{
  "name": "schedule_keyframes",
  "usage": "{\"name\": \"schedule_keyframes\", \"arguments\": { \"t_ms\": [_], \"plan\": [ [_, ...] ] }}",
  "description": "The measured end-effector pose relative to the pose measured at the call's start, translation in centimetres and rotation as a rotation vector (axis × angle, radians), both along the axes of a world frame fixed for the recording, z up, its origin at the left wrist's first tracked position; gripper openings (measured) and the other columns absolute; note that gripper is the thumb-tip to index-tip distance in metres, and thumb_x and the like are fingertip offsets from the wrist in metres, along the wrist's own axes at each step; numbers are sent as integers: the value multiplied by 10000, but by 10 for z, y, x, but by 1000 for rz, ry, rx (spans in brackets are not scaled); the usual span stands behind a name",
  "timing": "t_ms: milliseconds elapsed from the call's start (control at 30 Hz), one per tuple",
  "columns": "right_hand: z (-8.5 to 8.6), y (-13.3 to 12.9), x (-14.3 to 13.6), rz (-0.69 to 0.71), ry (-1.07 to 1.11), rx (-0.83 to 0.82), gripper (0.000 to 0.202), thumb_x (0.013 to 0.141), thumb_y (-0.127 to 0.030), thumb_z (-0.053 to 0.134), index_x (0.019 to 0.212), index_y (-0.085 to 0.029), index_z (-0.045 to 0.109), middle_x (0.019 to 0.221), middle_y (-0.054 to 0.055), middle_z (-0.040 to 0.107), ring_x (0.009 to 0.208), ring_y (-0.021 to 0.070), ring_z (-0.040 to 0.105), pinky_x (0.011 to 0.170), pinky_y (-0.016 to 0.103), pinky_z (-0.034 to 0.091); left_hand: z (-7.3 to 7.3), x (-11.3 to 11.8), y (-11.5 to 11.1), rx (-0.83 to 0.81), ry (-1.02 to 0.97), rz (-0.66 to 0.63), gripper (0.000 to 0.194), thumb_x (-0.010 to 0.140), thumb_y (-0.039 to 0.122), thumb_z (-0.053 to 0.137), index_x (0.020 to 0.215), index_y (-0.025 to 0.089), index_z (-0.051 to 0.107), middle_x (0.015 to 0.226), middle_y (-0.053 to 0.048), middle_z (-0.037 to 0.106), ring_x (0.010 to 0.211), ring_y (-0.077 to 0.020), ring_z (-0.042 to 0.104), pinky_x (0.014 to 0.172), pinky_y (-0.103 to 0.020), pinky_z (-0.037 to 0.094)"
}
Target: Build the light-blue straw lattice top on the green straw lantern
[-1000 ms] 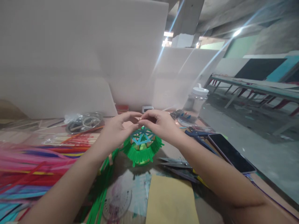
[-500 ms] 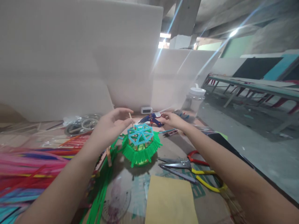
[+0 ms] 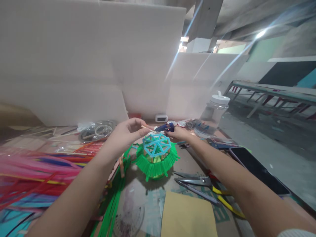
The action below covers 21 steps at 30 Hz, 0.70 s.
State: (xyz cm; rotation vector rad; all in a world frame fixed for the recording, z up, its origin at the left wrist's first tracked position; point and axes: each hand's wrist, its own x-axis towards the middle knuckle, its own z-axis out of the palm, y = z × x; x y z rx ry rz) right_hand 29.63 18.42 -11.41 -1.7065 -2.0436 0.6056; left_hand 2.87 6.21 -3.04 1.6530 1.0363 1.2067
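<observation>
Between the thumb and fingers of my left hand point(image 3: 132, 131) is a thin wooden stick point(image 3: 149, 129), its free end pointing right toward the glue gun. My right hand point(image 3: 179, 133) is closed around the handle of a dark blue hot glue gun point(image 3: 164, 127), whose nozzle points left near the stick. Just below both hands stands a small craft model point(image 3: 156, 159), with a light blue spoked octagonal frame on top and a skirt of green pipe cleaners around it. Whether the nozzle touches the stick I cannot tell.
Colourful pipe cleaners point(image 3: 44, 174) lie at left, green ones point(image 3: 111, 204) nearer the middle. Scissors point(image 3: 197, 181), a pen point(image 3: 199, 192) and yellow paper point(image 3: 189, 215) lie in front. A phone point(image 3: 259, 171) and a clear bottle point(image 3: 214, 112) are at right; a small digital clock point(image 3: 161, 118) stands behind.
My right hand has moved left and taken hold of the glue gun, bringing it toward the stick. The stick in my left hand has tilted from upright to nearly level. The view has shifted left.
</observation>
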Motion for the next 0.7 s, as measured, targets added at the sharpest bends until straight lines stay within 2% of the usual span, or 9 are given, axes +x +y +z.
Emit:
{"name": "schedule_keyframes", "arguments": {
  "t_ms": [133,233,367,467,567,700],
  "plan": [
    [2,-4,6,-1,96,-21,234,834,-373,703,925,-167,764,701,61,759,748,226,718,630,250,504,4,4,-6,29,-17,35,347,736,470,828,857,183,674,890,-45,752,816,-189,705,740,-291,537],
    [10,-11,9,30,219,13,252,876,-292,615,1032,-155,757,838,85,794,832,219,737,653,241,524,5,7,-9,31,-57,22,344,761,481,810,915,193,705,884,-48,773,838,-200,724,767,-301,555],
    [32,-28,12,61,403,93,336,911,-325,547,1159,-162,705,1017,124,790,951,230,745,707,267,560,5,6,-10,49,-54,19,374,817,544,742,945,193,721,878,-58,783,865,-224,733,791,-328,564],
    [53,-44,16,74,503,149,343,907,-395,561,1112,-158,702,1058,146,774,953,241,741,727,296,570,4,5,-9,59,-61,15,357,838,538,726,908,188,718,884,-60,777,880,-225,729,802,-328,556],
    [69,-63,20,66,612,217,353,870,-440,638,1067,-153,694,983,130,765,874,230,726,735,322,563,5,5,-11,75,-110,-1,307,874,501,704,911,196,700,874,-44,768,858,-201,720,800,-313,546],
    [78,-93,23,119,745,293,301,833,-445,711,996,-194,687,833,50,727,741,179,674,707,318,531,9,9,-21,88,-107,-63,235,922,444,653,961,214,680,748,9,696,671,-145,660,660,-271,514]
  ]
}}
